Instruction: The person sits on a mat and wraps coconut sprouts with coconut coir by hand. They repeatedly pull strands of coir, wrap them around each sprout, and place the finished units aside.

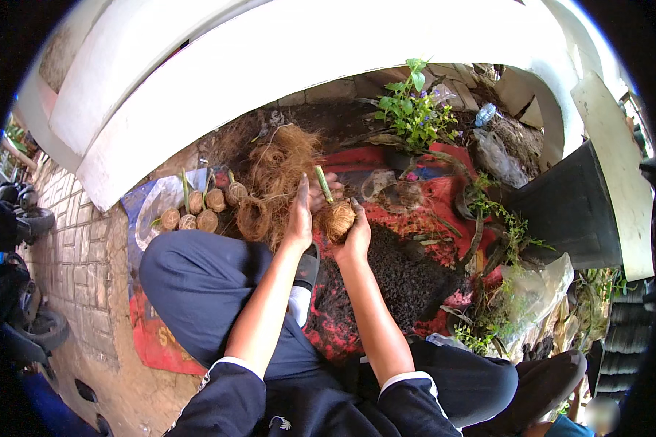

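Note:
My right hand (pixel 355 232) grips a ball wrapped in brown coconut fibre (pixel 337 221), and a cut green stem (pixel 323 184) sticks up from it. My left hand (pixel 300 216) is on the ball's left with its thumb raised. Its blurred fingers reach behind the stem; whether they touch the ball is unclear. Beyond my left hand lies a heap of loose coconut fibre (pixel 284 158). Dark soil (pixel 393 273) is spread on the red sheet (pixel 333 328) right of my forearm. Several string-bound fibre balls (pixel 206 220), some with green stems, sit together at the left.
A white curved structure (pixel 328 49) arches across the far side. A flowering plant (pixel 415 112) stands beyond the sheet. At the right are a large black pot (pixel 568 207) and clear plastic bags (pixel 541 300). Another person's teal sleeve (pixel 568 427) shows at lower right.

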Motion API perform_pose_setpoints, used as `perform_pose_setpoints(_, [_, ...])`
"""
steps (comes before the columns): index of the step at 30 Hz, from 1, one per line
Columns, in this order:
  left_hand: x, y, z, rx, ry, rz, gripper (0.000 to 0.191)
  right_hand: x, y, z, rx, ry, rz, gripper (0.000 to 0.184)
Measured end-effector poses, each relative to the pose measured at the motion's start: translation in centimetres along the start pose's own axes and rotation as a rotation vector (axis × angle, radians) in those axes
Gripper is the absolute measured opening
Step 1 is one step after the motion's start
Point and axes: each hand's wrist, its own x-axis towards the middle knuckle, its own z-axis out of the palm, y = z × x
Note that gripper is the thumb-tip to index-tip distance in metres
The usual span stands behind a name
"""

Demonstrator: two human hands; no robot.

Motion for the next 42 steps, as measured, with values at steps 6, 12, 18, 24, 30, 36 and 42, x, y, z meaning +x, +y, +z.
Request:
perform_pose_setpoints(6, [-1.4,-0.9,0.6,0.073,0.041,0.011,0.038,-0.6,1.9,0.6,-0.434,0.026,-0.179,0.042])
perform_pose_setpoints(12, [-2.0,-0.3,1.4,-0.361,0.541,-0.315,0.037,-1.1,1.7,0.8,-0.528,-0.248,-0.400,0.061])
perform_pose_setpoints(18, [-3.3,0.4,2.1,-0.616,0.261,-0.433,0.035,-1.6,-2.4,1.0,-1.353,-0.682,-1.194,0.045])
perform_pose_setpoints(24, [-3.5,0.8,3.6,-0.160,0.285,-0.220,0.037,-2.7,-0.8,1.6,-0.940,-0.230,-0.877,0.027])
perform_pose_setpoints(30, [-3.7,2.1,4.1,-0.211,0.472,-0.227,0.045,-3.1,-0.2,2.4,-1.367,-0.240,-0.975,0.050])
perform_pose_setpoints(36, [-3.8,2.2,3.3,-0.634,0.318,-0.211,0.058,-2.3,-3.4,2.6,-1.502,-0.847,-1.135,0.077])
perform_pose_setpoints(42, [-4.3,1.9,4.2,-0.456,0.072,-0.336,0.043,-3.2,-3.6,2.6,-1.248,-0.541,-1.338,0.034])
